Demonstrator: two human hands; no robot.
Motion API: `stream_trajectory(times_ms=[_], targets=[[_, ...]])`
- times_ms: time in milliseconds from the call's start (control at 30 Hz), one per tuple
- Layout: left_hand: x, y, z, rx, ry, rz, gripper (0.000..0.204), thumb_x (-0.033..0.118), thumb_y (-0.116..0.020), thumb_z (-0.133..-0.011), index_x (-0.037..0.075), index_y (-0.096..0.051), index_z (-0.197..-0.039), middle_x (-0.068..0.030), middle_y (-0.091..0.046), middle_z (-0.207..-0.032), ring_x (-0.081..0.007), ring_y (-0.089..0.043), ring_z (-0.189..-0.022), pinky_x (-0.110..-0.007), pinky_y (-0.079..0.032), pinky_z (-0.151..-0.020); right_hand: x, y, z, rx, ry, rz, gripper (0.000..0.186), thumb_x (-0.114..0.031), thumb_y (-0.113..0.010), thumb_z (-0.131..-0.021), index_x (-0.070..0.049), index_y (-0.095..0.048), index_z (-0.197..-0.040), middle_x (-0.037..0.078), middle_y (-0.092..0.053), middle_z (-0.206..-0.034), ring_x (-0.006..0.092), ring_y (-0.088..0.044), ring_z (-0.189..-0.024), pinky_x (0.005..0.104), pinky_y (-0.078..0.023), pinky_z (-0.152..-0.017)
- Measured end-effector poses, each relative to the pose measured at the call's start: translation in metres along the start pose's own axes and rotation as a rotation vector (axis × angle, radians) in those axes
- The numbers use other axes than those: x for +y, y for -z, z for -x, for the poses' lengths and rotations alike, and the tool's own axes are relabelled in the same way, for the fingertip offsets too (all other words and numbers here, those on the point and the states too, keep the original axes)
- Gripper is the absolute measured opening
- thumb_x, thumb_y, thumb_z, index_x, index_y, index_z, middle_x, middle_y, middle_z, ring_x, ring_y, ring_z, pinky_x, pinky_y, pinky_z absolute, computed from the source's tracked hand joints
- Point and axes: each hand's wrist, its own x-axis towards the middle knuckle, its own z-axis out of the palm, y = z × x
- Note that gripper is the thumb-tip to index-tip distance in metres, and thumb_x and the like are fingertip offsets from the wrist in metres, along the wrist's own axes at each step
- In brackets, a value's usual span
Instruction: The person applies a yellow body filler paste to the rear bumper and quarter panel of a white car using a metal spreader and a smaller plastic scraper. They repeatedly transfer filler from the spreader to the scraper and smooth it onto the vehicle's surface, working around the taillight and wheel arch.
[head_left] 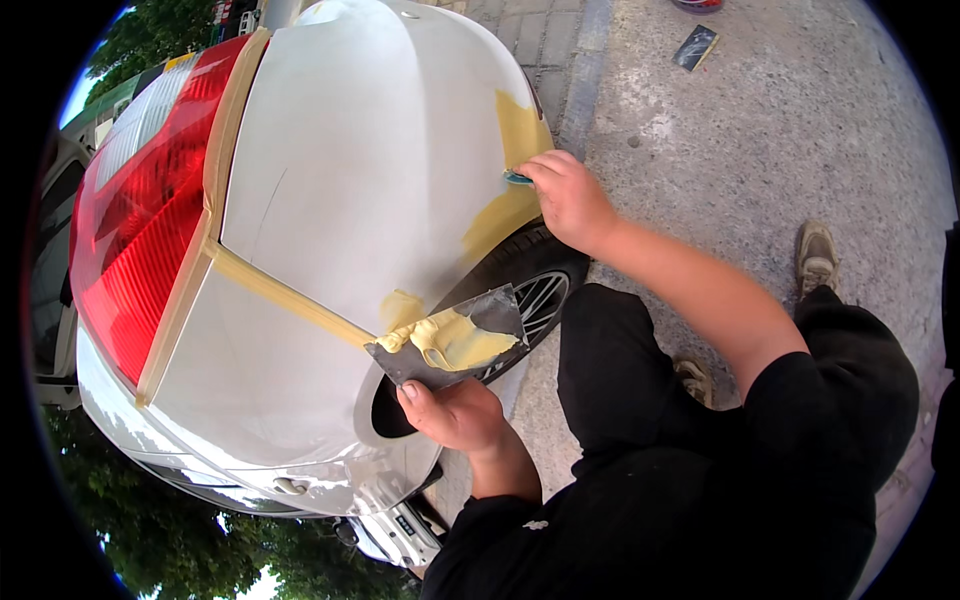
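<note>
My left hand [450,415] grips a dark rectangular board [420,365] smeared with pale yellow putty [465,342], held in front of a white car's [340,150] wheel [540,300]. My right hand [565,200] is closed on a small teal spreader [517,178] against the body panel above the wheel, on a band of yellow putty [520,130]. Tan masking tape [285,295] runs along a panel seam and beside the red tail light [150,230]. Another yellow patch [400,305] shows beside the board.
My bent knee [610,350] and shoe [815,255] are on the concrete ground [720,160] beside the car. A dark rectangular piece [695,47] and a partly visible round container [697,5] lie farther up. Another vehicle [55,260] and trees [150,500] show at the left.
</note>
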Motion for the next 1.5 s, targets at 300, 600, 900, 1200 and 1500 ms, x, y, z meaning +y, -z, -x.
stream_trajectory(times_ms=[300, 600, 900, 1200, 1500], targets=[[0.002, 0.000, 0.000, -0.004, 0.006, -0.006, 0.045, 0.028, -0.048, -0.099, -0.008, -0.050, -0.127, -0.0169, -0.059, -0.121, -0.0262, -0.058, -0.111, -0.041, -0.045, -0.098, -0.013, -0.006, 0.038, -0.255, 0.004, -0.126, 0.028, 0.003, -0.055, -0.082, 0.002, -0.063, -0.108, 0.017, -0.064, -0.105, 0.0364, -0.059, -0.103, 0.0433, -0.047, -0.092], [0.006, 0.002, -0.005, -0.035, -0.026, -0.012, 0.046, 0.029, -0.047, -0.100, -0.008, -0.050, -0.128, -0.0170, -0.059, -0.124, -0.0264, -0.057, -0.114, -0.041, -0.044, -0.100, 0.052, 0.017, 0.055, 0.013, -0.522, -0.096, 0.025, -0.007, -0.058, -0.093, 0.001, -0.062, -0.116, 0.017, -0.066, -0.106, 0.0313, -0.064, -0.096, 0.0394, -0.051, -0.085], [0.003, 0.002, 0.003, -0.022, -0.028, -0.014, 0.046, 0.029, -0.048, -0.100, -0.006, -0.051, -0.128, -0.0157, -0.059, -0.124, -0.0257, -0.057, -0.113, -0.042, -0.044, -0.100, 0.059, -0.014, 0.067, 0.291, -1.329, -0.758, 0.017, -0.011, -0.061, -0.095, 0.001, -0.064, -0.107, 0.009, -0.069, -0.092, 0.0155, -0.066, -0.078, 0.0312, -0.053, -0.068], [0.007, 0.001, 0.006, -0.022, -0.034, 0.006, 0.045, 0.029, -0.047, -0.100, -0.005, -0.052, -0.129, -0.0154, -0.059, -0.126, -0.0275, -0.057, -0.115, -0.043, -0.044, -0.100, 0.046, -0.054, 0.067, 0.391, -1.373, -0.786, 0.017, -0.009, -0.060, -0.096, 0.000, -0.065, -0.110, 0.008, -0.069, -0.094, 0.0153, -0.065, -0.078, 0.0310, -0.053, -0.069], [0.010, 0.009, 0.009, -0.006, -0.032, 0.001, 0.044, 0.029, -0.044, -0.101, -0.004, -0.051, -0.130, -0.0156, -0.059, -0.126, -0.0279, -0.057, -0.115, -0.045, -0.045, -0.100, -0.013, -0.056, 0.049, 0.436, -1.362, -0.635, 0.021, -0.008, -0.063, -0.094, 0.002, -0.065, -0.112, 0.008, -0.070, -0.096, 0.0139, -0.064, -0.082, 0.0303, -0.051, -0.072]])
